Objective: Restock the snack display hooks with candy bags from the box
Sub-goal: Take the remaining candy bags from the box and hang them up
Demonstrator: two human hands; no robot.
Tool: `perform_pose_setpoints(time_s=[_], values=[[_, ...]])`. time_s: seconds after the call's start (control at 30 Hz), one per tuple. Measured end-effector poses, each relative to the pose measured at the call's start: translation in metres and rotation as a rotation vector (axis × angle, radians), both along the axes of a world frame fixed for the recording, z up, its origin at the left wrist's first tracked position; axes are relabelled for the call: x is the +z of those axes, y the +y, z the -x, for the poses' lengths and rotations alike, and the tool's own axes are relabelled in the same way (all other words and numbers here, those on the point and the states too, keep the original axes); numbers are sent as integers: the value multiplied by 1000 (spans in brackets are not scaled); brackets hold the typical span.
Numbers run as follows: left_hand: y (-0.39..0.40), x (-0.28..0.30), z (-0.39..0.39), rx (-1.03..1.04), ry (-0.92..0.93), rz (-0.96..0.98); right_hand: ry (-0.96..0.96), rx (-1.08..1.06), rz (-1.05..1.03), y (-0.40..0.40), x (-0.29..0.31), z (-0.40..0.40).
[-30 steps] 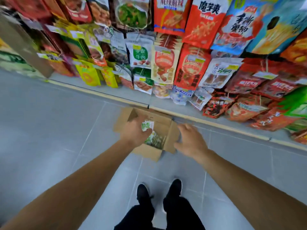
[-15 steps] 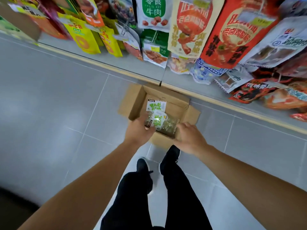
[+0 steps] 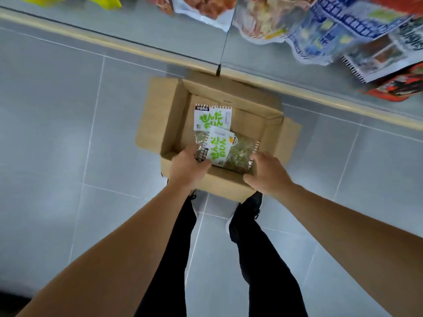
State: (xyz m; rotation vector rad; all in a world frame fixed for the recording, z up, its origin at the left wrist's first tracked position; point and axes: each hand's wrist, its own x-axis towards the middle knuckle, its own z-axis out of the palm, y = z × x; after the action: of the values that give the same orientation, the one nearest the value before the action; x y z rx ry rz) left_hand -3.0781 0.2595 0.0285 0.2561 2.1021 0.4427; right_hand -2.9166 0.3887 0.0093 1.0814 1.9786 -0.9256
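Observation:
An open cardboard box [image 3: 160, 117] stands on the floor against the foot of the display. My left hand [image 3: 185, 170] grips the near corner of a white candy bag with green lettering [image 3: 220, 146], just above the box's near left side. A second bag of the same kind [image 3: 211, 117] lies flat in the box behind it, and a clear bag of greenish candies [image 3: 240, 153] lies under the held one. My right hand [image 3: 267, 175] reaches over the near right rim, fingertips at the clear bag's edge and thumb spread along the front wall, holding nothing.
Hanging snack bags [image 3: 332, 33] fill the top right, low over the box. The display's yellow-edged base [image 3: 114, 40] runs across the top. My feet in black shoes [image 3: 249, 211] stand just behind the box on grey floor tiles [image 3: 57, 133].
My head has tipped down and closer, so the box now fills the middle. My left hand still has the white bag. My right hand has moved in to the box's near right rim.

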Motion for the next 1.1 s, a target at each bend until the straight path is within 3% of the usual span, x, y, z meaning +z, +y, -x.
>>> perform_pose_setpoints(time_s=[0.37,0.6,0.73,0.87,1.0,1.1], values=[[10,-242,24,7,-90,97,-14,-17,-39,12,-228,25],[12,-337,19,88,-94,191,40,-43,-80,28,-321,37],[11,-350,16,169,-58,200,10,-3,-144,30,-339,41],[7,-348,17,240,-27,184,30,-30,-61,38,-328,41],[9,-325,17,380,-24,120,124,-312,4,50,-294,38],[14,-300,11,514,-226,27,212,-608,161,54,-261,41]])
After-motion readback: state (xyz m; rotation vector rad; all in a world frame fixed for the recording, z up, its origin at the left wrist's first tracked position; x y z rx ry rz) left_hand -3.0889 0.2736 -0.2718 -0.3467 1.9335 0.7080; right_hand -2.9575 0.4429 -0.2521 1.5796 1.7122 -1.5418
